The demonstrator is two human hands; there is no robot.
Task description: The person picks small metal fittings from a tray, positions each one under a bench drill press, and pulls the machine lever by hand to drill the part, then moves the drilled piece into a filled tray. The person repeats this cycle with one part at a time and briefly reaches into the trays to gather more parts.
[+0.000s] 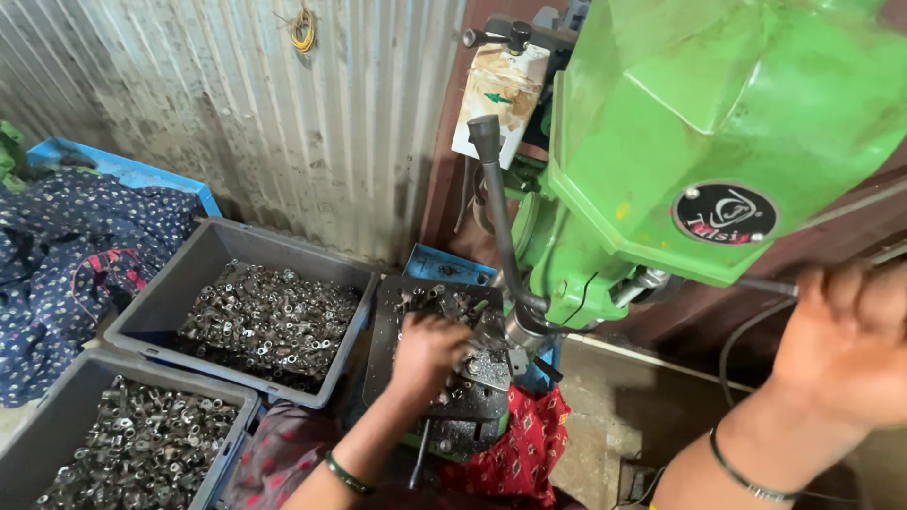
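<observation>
My left hand (427, 351) rests on the dark metal work plate (385, 331) under the green drill press (699, 142), fingers curled down over a small metal part (472, 364) at the spindle (518, 326); the part is mostly covered by the fingers, so I cannot tell its shape or whether it is truly gripped. The plate is gritty, strewn with small grey fittings and shavings. My right hand (846, 345) is clenched around the thin steel feed lever (765, 285) at the machine's right side (blurred, and cut by the frame edge). The press casting is glossy painted metal with faceted faces; a dark curved handle (496, 203) rises in front of it. To the left, two grey plastic bins (161, 302) hold heaps of small dull metal rings and nuts, too small to tell apart. Corrugated sheet wall (283, 113) behind; red patterned cloth (524, 449) lies below the plate.
</observation>
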